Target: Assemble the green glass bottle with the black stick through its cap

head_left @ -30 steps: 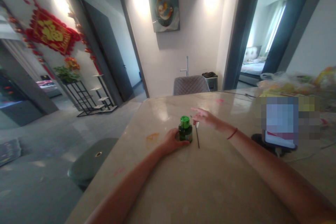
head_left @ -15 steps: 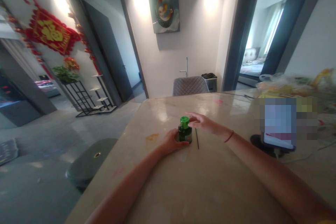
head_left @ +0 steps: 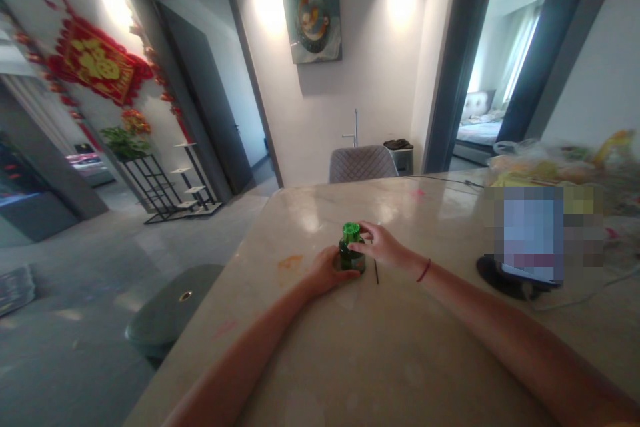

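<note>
A small dark green glass bottle (head_left: pixel 345 257) with a bright green cap (head_left: pixel 351 232) stands upright on the table. My left hand (head_left: pixel 326 269) is wrapped round the bottle's lower part, its thumb across the front near the base. From the right, my right hand (head_left: pixel 383 243) closes on the cap, with the thumb in front at the neck and the fingers at the cap's far right side. A red band circles my right wrist. Just right of the bottle a thin dark stick (head_left: pixel 377 272) lies on the tabletop, partly covered by my right hand.
The pale stone table (head_left: pixel 400 353) carries a phone (head_left: pixel 531 247), blurred out, on a black stand at the right. Behind it are plastic bags (head_left: pixel 540 163). A grey chair (head_left: pixel 363 165) stands at the far edge, and a green stool (head_left: pixel 175 307) at the left.
My right hand has moved slightly down and left, its thumb now lying over the front of the bottle's neck. My left hand and the bottle have stayed in place.
</note>
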A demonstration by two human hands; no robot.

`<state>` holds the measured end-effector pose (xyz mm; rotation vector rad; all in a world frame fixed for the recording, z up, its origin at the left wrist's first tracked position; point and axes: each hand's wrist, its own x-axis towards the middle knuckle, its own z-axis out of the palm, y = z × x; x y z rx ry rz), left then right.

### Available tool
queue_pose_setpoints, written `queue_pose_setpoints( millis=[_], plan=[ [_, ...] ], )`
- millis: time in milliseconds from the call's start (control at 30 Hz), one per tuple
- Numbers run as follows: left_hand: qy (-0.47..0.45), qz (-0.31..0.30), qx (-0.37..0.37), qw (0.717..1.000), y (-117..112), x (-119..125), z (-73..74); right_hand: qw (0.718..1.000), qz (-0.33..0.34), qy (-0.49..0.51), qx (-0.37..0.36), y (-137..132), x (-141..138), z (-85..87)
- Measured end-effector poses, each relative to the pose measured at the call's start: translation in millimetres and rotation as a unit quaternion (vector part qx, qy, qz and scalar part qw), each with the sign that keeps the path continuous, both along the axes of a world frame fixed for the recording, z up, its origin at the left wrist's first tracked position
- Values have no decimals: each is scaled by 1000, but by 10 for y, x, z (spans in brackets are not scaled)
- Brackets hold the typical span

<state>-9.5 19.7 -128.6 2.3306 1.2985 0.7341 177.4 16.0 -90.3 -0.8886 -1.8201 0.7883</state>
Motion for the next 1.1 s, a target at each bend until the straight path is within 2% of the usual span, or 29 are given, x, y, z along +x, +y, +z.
queue_pose_setpoints(
  millis=[400, 467, 600, 667, 800, 933, 1033, 1100],
  plan=[
    [20, 12, 12, 1000, 4, 6, -21, 993, -100, -49, 51, 26, 11, -61],
    [12, 10, 19, 1000, -3, 12, -15, 994, -86, -47, 48, 63, 37, -90],
    [-9, 30, 37, 999, 9, 20, -24, 999, -7, -32, 35, 135, 88, -192],
    [-7, 52, 53, 997, 35, 17, -44, 999, -2, -35, 34, 163, 89, -277],
    [25, 98, 75, 992, 89, 5, -72, 989, -86, -83, 88, 228, 68, -442],
    [41, 63, 65, 995, 77, 5, -24, 959, -193, -146, 147, 325, 181, -416],
    [57, 19, 57, 997, 16, 20, 35, 944, -231, -213, 96, 367, 355, -302],
    [84, -7, 57, 995, -35, 35, 66, 939, -216, -263, 46, 364, 451, -260]
  ],
)
